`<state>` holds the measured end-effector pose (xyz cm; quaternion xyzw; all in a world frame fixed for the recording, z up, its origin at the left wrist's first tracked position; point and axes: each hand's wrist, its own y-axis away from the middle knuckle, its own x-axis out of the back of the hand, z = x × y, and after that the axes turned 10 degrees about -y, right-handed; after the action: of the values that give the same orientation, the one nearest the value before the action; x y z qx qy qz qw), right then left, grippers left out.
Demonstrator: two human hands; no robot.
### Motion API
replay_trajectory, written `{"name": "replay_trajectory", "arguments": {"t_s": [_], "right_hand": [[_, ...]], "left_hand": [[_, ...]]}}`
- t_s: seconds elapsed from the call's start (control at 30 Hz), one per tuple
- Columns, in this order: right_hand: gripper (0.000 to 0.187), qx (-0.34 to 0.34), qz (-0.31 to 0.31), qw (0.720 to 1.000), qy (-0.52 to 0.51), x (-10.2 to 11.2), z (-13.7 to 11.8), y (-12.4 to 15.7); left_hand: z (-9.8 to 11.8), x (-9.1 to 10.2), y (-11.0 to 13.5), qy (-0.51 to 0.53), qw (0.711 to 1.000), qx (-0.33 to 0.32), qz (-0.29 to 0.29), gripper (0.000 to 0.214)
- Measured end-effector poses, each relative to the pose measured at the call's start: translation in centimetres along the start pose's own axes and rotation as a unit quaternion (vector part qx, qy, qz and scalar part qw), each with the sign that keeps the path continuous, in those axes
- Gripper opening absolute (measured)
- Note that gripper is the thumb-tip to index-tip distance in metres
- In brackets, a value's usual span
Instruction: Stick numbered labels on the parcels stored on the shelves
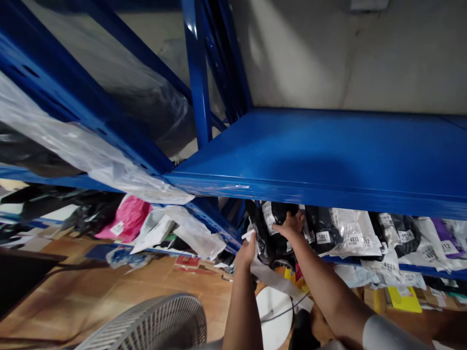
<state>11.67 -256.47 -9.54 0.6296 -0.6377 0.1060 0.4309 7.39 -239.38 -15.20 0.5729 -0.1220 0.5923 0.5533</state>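
My left hand (pixel 246 249) grips the edge of a white plastic bag (pixel 272 277) at the left end of a row of packed parcels under the blue shelf (pixel 328 155). My right hand (pixel 291 224) lies with its fingers curled on a black bagged parcel (pixel 278 214) in that row, and pulls at its top. To the right stand more black and white parcels with numbered labels (pixel 323 237), upright and close together.
A grey fan guard (pixel 153 325) sits low at the front, with a white round base (pixel 274 316) beside it. On the left, a pink bag (pixel 127 218) and clear plastic bags (pixel 175 228) hang off the blue rack. Brown cardboard covers the floor.
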Motion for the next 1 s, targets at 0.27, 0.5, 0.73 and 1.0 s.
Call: {"name": "replay_trajectory", "arguments": {"t_s": [0.27, 0.5, 0.73, 1.0], "right_hand": [[0.069, -0.039, -0.043, 0.996, -0.067, -1.0, 1.9, -1.5], [0.051, -0.057, 0.007, 0.996, -0.075, 1.3, 5.2, -1.5], [0.048, -0.078, 0.056, 0.995, -0.022, 4.9, 7.9, -0.1], [0.087, 0.078, -0.062, 0.994, -0.042, 2.1, 5.0, 0.7]], "left_hand": [[1.2, -0.5, 0.0, -0.037, 0.998, -0.043, -0.021, 0.077], [4.8, -2.5, 0.9, -0.059, 0.992, -0.107, -0.036, 0.073], [8.0, -5.7, 1.1, -0.025, 0.989, -0.137, -0.048, 0.071], [3.8, -3.3, 0.8, 0.06, 0.991, -0.122, 0.006, 0.052]]}}
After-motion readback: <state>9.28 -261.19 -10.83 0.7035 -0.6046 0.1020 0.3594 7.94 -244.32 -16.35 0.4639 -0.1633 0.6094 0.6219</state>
